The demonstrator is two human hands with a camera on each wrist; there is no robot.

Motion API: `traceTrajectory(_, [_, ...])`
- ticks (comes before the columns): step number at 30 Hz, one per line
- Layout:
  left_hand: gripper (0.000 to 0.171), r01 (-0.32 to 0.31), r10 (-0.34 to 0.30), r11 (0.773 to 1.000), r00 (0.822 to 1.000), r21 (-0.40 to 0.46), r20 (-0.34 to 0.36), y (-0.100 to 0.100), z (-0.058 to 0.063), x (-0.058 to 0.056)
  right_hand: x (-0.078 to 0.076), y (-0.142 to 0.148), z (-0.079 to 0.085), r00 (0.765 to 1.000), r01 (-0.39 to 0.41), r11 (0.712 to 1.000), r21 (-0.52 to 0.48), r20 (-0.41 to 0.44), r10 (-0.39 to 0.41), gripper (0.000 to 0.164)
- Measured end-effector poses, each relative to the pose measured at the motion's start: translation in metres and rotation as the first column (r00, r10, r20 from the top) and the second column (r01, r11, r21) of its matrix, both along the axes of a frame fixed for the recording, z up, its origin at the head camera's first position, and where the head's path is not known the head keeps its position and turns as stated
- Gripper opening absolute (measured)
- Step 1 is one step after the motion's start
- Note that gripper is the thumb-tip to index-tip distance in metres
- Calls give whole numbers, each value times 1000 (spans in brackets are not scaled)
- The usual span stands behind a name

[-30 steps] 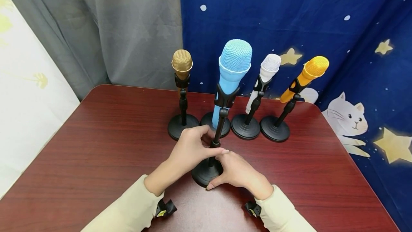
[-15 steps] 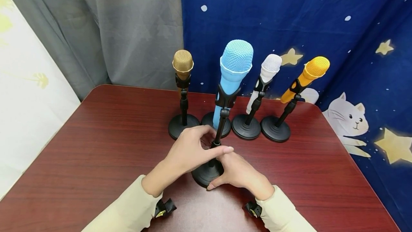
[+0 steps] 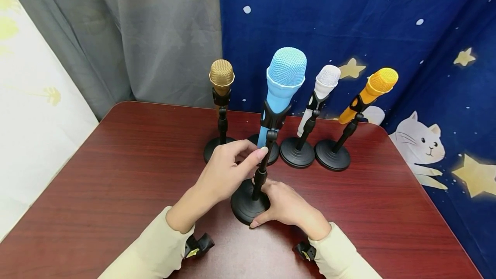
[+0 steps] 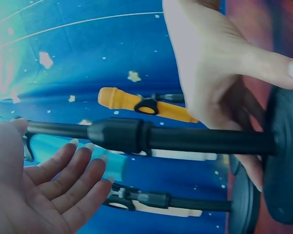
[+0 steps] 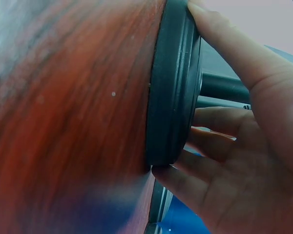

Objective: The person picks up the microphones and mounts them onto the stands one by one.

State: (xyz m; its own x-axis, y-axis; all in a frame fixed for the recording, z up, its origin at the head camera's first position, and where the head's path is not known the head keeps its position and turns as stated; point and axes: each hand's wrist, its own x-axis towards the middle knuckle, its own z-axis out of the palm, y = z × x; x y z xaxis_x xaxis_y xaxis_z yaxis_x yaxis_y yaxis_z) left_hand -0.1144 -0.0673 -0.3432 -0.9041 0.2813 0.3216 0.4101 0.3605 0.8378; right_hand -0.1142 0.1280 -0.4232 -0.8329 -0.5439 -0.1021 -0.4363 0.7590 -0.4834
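Observation:
A light blue microphone (image 3: 284, 81) sits tilted in the clip of a black desktop microphone stand (image 3: 258, 180) at the front of the group. My right hand (image 3: 286, 203) grips the stand's round base (image 5: 173, 87), thumb on the near rim and fingers round the other side. My left hand (image 3: 226, 169) is beside the upper pole, its thumb at the pole. In the left wrist view, the left hand's fingers (image 4: 73, 180) are spread loosely behind the pole, not wrapped round it. In the head view those fingertips are partly hidden.
Behind stand a gold microphone (image 3: 221, 74), a white microphone (image 3: 325, 82) and a yellow microphone (image 3: 377, 85) on black stands. Another black base (image 3: 274, 154) shows behind the blue microphone. All stand on a dark red wooden table (image 3: 128, 162), with grey and blue starry curtains (image 3: 348, 12) behind.
My left hand has moved up the pole from just above the base, its thumb now higher and turned upward. My right hand stays on the base, and the stand has hardly moved.

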Motion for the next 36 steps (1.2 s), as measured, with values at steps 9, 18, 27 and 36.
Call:
traceTrajectory(9, [34,95,-103,985,994,144,47,5,10,-3,0,-1,-1,1000,-4,1000,-10,-7,4,78])
traceTrajectory(18, [37,182,-228,914,969,363,89,17,24,-9,-1,0,-1,1000,-8,1000,-12,-8,8,81])
traceTrajectory(27, [32,212,-278,854,958,475,72,22,35,-12,-2,0,-2,999,-16,1000,-12,-34,16,83])
traceTrajectory(36, [31,209,-289,854,952,477,100,21,31,-11,-2,0,-2,1000,-12,1000,-12,-27,12,82])
